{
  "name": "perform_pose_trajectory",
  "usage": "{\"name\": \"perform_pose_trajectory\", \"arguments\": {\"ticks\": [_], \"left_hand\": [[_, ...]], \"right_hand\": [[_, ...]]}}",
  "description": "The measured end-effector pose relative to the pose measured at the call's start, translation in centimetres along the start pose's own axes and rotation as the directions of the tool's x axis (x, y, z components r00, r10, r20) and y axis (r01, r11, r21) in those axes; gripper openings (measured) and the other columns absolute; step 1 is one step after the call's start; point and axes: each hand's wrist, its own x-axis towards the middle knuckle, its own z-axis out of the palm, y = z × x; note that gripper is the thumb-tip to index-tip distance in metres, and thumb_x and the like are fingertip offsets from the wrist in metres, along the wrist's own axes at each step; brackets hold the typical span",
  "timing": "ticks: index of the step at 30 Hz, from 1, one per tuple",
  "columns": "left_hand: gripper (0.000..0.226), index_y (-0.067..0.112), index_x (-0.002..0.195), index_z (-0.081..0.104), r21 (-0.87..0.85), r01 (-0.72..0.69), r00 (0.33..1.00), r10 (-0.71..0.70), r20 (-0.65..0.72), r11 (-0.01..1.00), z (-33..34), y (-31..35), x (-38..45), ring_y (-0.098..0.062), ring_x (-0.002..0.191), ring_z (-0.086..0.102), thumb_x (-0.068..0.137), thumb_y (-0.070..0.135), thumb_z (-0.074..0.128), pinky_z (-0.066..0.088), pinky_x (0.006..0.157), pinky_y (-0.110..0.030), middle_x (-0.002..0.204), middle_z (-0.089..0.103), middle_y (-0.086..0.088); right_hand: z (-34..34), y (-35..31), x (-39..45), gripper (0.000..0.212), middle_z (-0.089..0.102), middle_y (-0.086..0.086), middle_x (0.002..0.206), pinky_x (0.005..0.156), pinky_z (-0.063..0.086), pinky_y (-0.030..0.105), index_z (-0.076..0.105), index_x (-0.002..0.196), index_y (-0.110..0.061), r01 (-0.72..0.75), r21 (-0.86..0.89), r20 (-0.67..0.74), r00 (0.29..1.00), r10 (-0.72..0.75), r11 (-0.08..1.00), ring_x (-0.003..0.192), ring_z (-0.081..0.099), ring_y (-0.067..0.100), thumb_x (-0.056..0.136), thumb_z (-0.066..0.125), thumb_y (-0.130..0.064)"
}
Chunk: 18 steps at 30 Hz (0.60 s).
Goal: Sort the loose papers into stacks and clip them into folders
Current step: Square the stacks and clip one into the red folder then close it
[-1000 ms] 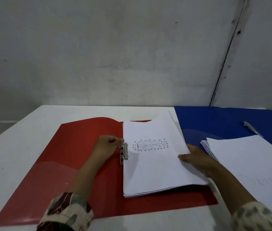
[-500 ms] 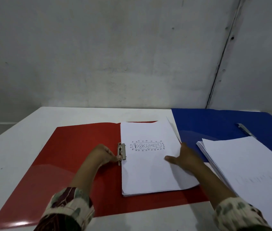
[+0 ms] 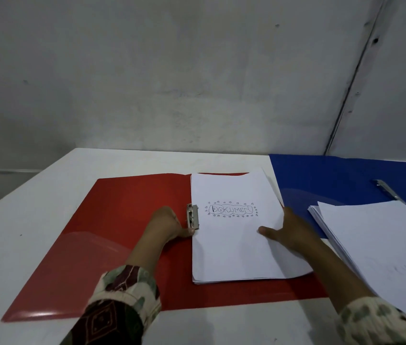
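Red folder (image 3: 112, 220) holds paper stack (image 3: 234, 250) — clip (image 3: 193, 216) on its edge; blue folder (image 3: 341, 180) likewise.

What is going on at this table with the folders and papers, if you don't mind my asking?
A person is filing papers. The left hand is at the metal clip of the open red folder, while the right hand rests flat on the stack marked DOKUMEN lying in it. Another paper stack lies on the open blue folder to the right.

White table (image 3: 35, 235), red folder (image 3: 112, 245), blue folder (image 3: 333, 180)
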Motion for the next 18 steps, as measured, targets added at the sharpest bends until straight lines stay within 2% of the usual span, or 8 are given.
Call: {"name": "perform_pose_trajectory", "arguments": {"ticks": [2,3,5,7,13,15,17,18], "left_hand": [[0.037,0.011,0.065,0.053,0.054,-0.009,1.000,0.009,-0.009,0.998,0.2,0.1,0.0,-0.021,0.078,0.056,0.069,0.038,0.078,0.042,0.068,-0.026,0.080,0.063,-0.008],[0.037,0.007,0.076,0.060,0.082,-0.016,1.000,0.018,-0.012,0.997,0.1,0.3,0.0,-0.023,0.085,0.060,0.070,0.039,0.077,0.045,0.073,-0.027,0.092,0.067,-0.012],[0.052,-0.001,0.102,0.064,0.107,-0.011,1.000,0.011,-0.004,0.994,0.0,0.5,0.1,-0.027,0.103,0.062,0.071,0.039,0.076,0.048,0.084,-0.030,0.111,0.066,-0.015],[0.059,-0.003,0.112,0.061,0.098,0.000,1.000,-0.003,0.022,0.995,-0.2,0.5,0.3,-0.028,0.110,0.059,0.071,0.037,0.077,0.048,0.088,-0.032,0.116,0.064,-0.016],[0.059,-0.001,0.115,0.060,0.071,0.025,0.998,-0.029,0.054,0.997,-0.9,0.2,-0.2,-0.027,0.112,0.058,0.072,0.035,0.077,0.047,0.091,-0.031,0.118,0.063,-0.014],[0.049,0.001,0.112,0.062,0.084,0.010,0.999,-0.013,0.036,0.996,-0.8,0.6,-0.7,-0.027,0.111,0.059,0.077,0.033,0.073,0.048,0.089,-0.030,0.116,0.064,-0.013],[0.023,0.007,0.089,0.067,0.024,-0.019,1.000,0.019,-0.018,1.000,-0.3,0.2,-1.0,-0.026,0.096,0.063,0.078,0.027,0.072,0.048,0.072,-0.025,0.092,0.067,-0.008],[0.017,0.012,0.072,0.061,-0.035,-0.054,0.997,0.052,-0.056,0.998,0.1,0.0,-1.4,-0.023,0.085,0.060,0.078,0.025,0.072,0.043,0.061,-0.020,0.077,0.062,-0.002]], "right_hand": [[0.1,0.1,0.0,0.080,0.049,0.007,0.137,0.094,0.046,0.037,0.030,0.136,-0.011,0.004,-0.002,0.003,1.000,-0.004,1.000,0.120,0.050,0.028,0.076,0.069,-0.047],[0.0,0.1,0.1,0.080,0.049,0.007,0.137,0.094,0.047,0.037,0.030,0.136,-0.012,0.007,-0.005,0.001,1.000,-0.007,1.000,0.121,0.050,0.028,0.076,0.068,-0.047],[0.1,0.0,0.1,0.080,0.048,0.008,0.138,0.094,0.046,0.038,0.030,0.137,-0.011,0.006,0.002,0.004,1.000,-0.006,1.000,0.122,0.049,0.029,0.076,0.069,-0.047],[0.1,0.0,0.0,0.080,0.048,0.008,0.138,0.094,0.046,0.038,0.030,0.137,-0.011,-0.006,0.006,0.004,1.000,0.006,1.000,0.122,0.049,0.029,0.076,0.069,-0.046],[0.4,-0.4,-0.5,0.085,0.045,0.011,0.139,0.095,0.047,0.038,0.028,0.139,-0.009,-0.044,-0.035,-0.013,0.999,0.044,0.998,0.122,0.049,0.029,0.076,0.068,-0.050],[0.6,-0.7,-1.3,0.080,0.036,0.012,0.144,0.102,0.041,0.040,0.027,0.140,-0.011,-0.027,-0.186,-0.095,0.995,0.010,0.982,0.129,0.041,0.030,0.081,0.061,-0.053],[1.3,-1.3,-2.5,0.059,0.024,0.010,0.151,0.110,0.028,0.041,0.030,0.140,-0.016,0.012,-0.429,-0.149,0.985,-0.084,0.903,0.137,0.027,0.030,0.092,0.045,-0.046],[1.8,-1.6,-3.1,0.047,0.022,0.009,0.152,0.111,0.023,0.041,0.033,0.139,-0.018,0.055,-0.513,-0.144,0.978,-0.149,0.857,0.139,0.022,0.029,0.096,0.038,-0.037]]}}
